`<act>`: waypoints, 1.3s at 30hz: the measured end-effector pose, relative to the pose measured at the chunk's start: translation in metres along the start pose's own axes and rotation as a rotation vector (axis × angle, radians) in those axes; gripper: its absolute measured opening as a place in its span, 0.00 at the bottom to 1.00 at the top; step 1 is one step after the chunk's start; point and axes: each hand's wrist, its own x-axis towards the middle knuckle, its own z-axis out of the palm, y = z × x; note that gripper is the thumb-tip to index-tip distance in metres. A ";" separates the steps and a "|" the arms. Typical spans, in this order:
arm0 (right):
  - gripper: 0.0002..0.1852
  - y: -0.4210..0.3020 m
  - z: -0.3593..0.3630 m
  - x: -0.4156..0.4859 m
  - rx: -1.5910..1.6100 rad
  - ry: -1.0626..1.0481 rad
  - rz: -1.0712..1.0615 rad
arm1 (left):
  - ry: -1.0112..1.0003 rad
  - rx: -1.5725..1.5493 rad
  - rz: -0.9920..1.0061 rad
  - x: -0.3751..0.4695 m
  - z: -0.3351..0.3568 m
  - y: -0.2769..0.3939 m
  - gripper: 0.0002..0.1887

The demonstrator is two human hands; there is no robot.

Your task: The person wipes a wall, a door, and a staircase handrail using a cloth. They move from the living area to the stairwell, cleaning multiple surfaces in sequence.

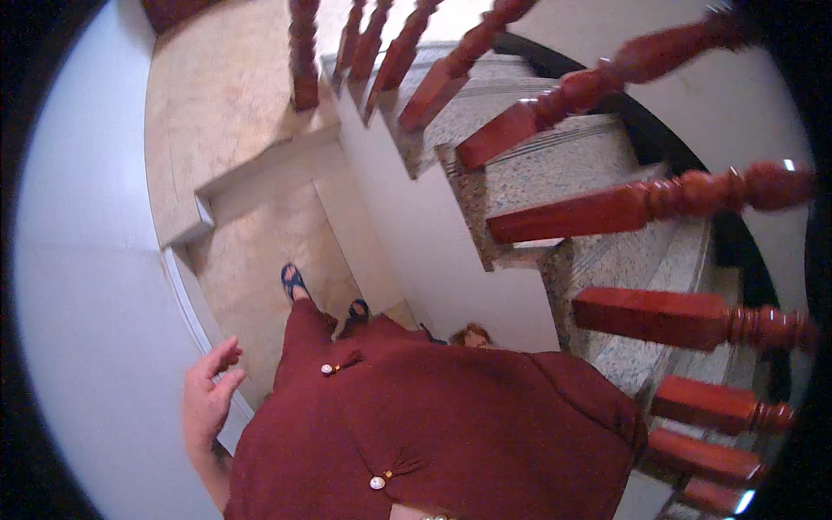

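At the lower left, my left hand (213,393) hangs beside my body near the pale wall, with its fingers loosely curled and nothing in them. My right hand is out of view. A dark red garment (442,422) with tassels and round ornaments covers my body. Below it, one foot in a dark strapped sandal (294,279) rests on the tan floor (253,227). A second dark sandal (357,309) shows close to the garment's hem.
Turned red wooden balusters (565,213) line a curving speckled stone staircase (533,169) on the right. A pale stair side wall (416,221) stands between it and the floor. A raised floor edge (260,156) lies ahead, and a smooth wall (91,260) runs along the left.
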 end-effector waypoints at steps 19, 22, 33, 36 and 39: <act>0.22 -0.145 -0.238 -0.005 2.005 0.113 -0.210 | -0.349 0.083 0.364 0.142 -0.149 0.077 0.22; 0.21 -0.185 -0.281 -0.089 2.176 0.492 -0.505 | -0.411 0.208 0.347 0.168 -0.186 0.096 0.21; 0.23 -0.189 -0.493 -0.401 1.215 2.082 -0.714 | -0.739 0.156 0.482 0.249 -0.174 0.148 0.22; 0.23 -0.152 -0.565 -0.448 0.719 2.313 -0.373 | -0.705 0.170 0.485 0.258 -0.171 0.153 0.23; 0.21 -0.100 -0.626 -0.472 0.198 2.337 0.020 | -0.668 0.145 0.497 0.266 -0.173 0.159 0.23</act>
